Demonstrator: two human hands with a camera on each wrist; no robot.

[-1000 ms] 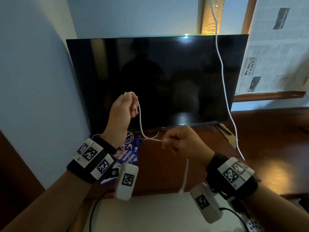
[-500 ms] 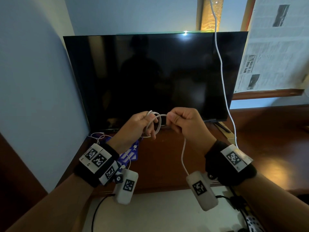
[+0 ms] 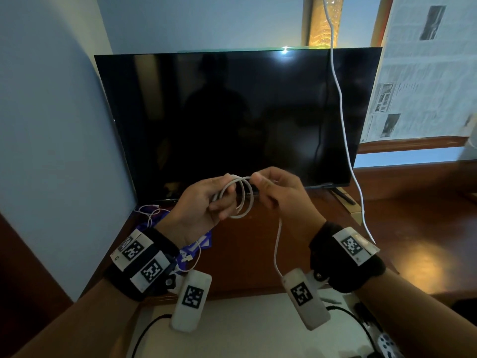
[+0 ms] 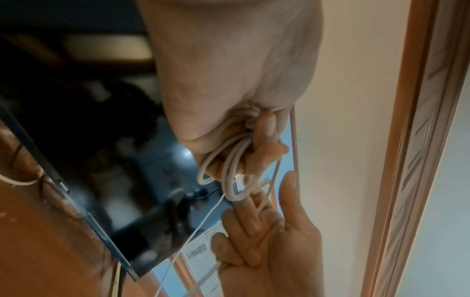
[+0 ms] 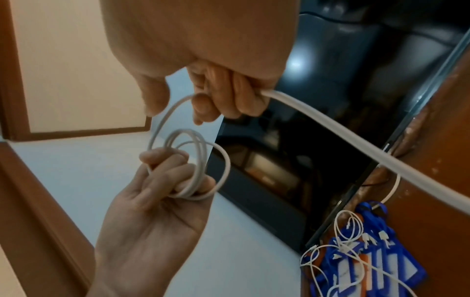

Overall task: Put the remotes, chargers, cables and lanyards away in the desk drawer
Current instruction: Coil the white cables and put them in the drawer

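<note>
The white charging cable (image 3: 241,200) is held coiled in the curled left hand (image 3: 201,210) and pinched just beside it by the right hand (image 3: 278,195), so the loops could be sprung loose if the hanging tail is tugged.

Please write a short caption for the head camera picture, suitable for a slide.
In front of a dark television, the left hand holds a coiled white cable while the right hand pinches its loose end.

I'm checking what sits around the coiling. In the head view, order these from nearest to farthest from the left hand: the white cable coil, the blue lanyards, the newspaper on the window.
1. White cable coil, gripped by the left hand.
2. Blue lanyards, on the desk below the wrist.
3. Newspaper, far upper right.
</note>
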